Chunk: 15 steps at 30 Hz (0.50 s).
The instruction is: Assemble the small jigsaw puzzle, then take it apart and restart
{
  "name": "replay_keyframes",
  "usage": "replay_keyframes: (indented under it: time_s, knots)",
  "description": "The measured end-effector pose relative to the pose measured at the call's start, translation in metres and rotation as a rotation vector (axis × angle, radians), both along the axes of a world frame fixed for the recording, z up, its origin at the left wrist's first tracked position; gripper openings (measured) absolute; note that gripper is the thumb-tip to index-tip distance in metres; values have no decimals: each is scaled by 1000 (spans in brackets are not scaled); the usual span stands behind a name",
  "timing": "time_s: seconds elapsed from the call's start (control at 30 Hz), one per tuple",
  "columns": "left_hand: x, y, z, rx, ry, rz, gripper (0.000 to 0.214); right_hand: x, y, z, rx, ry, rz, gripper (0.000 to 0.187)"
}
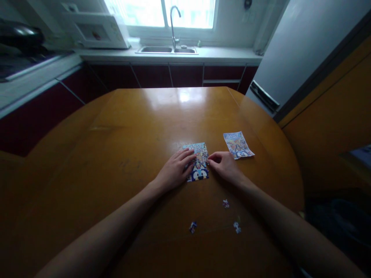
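Note:
A colourful jigsaw puzzle [199, 156] lies flat on the wooden table, a blue cartoon face along its near edge. My left hand [177, 166] rests spread over the puzzle's left side and covers part of it. At the right edge, my right hand [224, 164] pinches a small puzzle piece, mostly hidden by the fingertips. Three loose pieces lie nearer to me: one puzzle piece [225, 203] below the right hand, another puzzle piece [237, 227] closer in, and a dark blue puzzle piece [193, 227] to the left.
A creased reference picture sheet [239, 144] with a similar print lies beyond my right hand. The large rounded table [130, 116] fills the foreground. Behind it are a counter with a sink [156, 50], a microwave [95, 31] and a fridge [292, 46].

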State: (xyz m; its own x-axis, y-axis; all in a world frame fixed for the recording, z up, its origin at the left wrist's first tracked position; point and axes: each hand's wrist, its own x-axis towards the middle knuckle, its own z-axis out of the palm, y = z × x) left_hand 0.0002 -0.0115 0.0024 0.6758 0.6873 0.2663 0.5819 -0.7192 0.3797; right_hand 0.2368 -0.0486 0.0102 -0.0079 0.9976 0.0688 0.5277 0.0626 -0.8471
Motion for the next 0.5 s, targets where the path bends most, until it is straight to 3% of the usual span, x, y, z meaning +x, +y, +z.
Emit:
replay_keyframes:
  time_s: [0.5]
  knots:
    - [-1, 1, -2, 12, -36, -12, 35, -7, -4, 11, -1, -169, 43, 13]
